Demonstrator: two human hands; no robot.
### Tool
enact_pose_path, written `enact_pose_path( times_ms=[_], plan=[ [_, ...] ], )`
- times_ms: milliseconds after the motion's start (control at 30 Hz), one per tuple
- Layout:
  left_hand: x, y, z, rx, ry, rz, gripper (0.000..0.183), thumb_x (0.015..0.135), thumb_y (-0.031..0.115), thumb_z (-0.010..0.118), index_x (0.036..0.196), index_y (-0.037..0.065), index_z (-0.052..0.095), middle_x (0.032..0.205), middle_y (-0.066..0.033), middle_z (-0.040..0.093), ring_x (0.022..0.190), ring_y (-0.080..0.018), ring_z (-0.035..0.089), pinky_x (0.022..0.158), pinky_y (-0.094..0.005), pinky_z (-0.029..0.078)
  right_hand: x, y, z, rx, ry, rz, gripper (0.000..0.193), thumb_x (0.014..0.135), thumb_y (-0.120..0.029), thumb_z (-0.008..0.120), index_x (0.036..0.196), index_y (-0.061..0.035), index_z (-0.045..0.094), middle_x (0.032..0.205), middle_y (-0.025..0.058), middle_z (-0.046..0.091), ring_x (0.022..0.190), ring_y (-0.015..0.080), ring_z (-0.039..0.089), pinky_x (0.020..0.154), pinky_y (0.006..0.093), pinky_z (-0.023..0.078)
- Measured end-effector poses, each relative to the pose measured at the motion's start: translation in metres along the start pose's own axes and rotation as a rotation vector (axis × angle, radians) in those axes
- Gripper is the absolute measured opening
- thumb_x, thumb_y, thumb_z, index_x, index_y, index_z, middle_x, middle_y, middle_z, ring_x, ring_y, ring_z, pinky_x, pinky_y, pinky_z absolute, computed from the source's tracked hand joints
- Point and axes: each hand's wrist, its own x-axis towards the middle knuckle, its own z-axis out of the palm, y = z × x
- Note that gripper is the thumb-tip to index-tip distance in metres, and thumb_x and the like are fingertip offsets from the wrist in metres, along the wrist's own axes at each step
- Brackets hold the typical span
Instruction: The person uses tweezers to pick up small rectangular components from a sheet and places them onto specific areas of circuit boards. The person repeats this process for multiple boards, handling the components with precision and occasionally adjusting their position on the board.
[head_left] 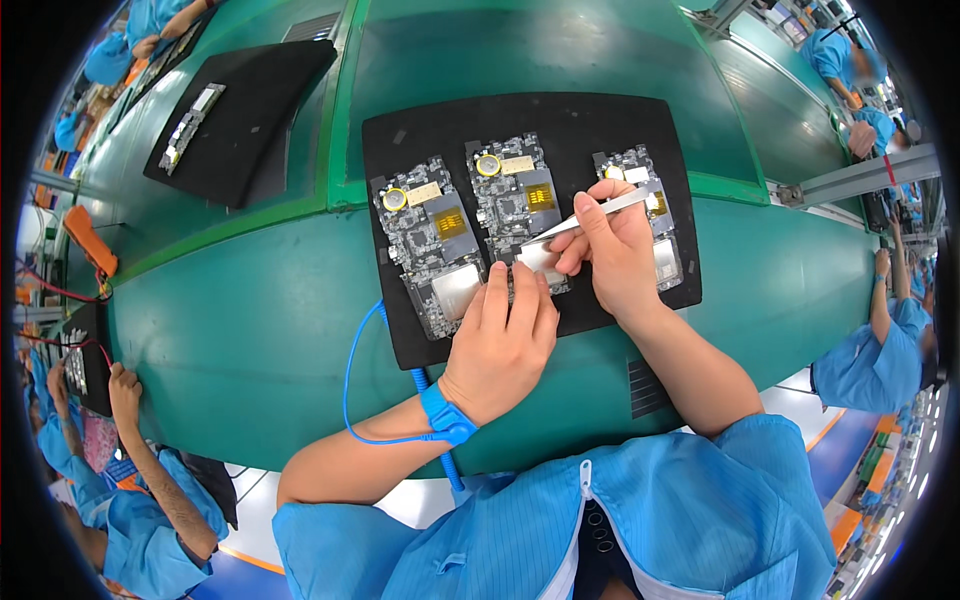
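Three circuit boards lie side by side on a black mat: a left board point(418, 240), a middle board point(513, 205) and a right board point(668, 222). Each carries a round yellow-rimmed part, an amber patch and a silver shield. Metal tweezers point(622, 203) are gripped in my right hand point(622, 255), their tips pointing down-left onto the middle board by its silver shield. My left hand point(500, 345) rests with fingers stretched out, its fingertips at the near end of the middle board. That hand partly hides this board; my right hand overlaps the right board.
The black mat point(580, 115) lies on a green worktable point(240, 330). A blue wrist strap point(447, 415) with a coiled cord is on my left wrist. At far left, another black mat point(225, 130) carries a narrow board. An orange tool point(90, 240) stands near co-workers in blue.
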Motion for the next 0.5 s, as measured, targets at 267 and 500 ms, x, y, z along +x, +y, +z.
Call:
enact_pose_path(
  times_ms=[267,500],
  plan=[
    [0.011,-0.009,-0.007,-0.242,-0.045,-0.063,0.042,0.067,0.014,0.071,0.102,-0.003,0.058,0.115,-0.0283,0.049,0.101,-0.0385,0.051,0.084,-0.0418,0.048,-0.007,-0.001,0.003,-0.140,-0.012,-0.102,0.018,0.095,-0.016,0.053,0.103,-0.0044,0.042,0.078,0.0088,0.061,0.053,0.0098,0.059,0.047,0.0217,0.048],
    [0.010,-0.006,-0.011,-0.181,-0.108,-0.040,0.050,0.070,0.016,0.069,0.110,-0.011,0.055,0.115,-0.0293,0.049,0.104,-0.0403,0.051,0.087,-0.0413,0.047,-0.018,0.013,-0.003,-0.553,-0.118,-0.581,0.016,0.091,-0.009,0.057,0.095,0.0046,0.050,0.090,0.0098,0.058,0.059,0.0155,0.065,0.050,0.0249,0.050]
  ],
)
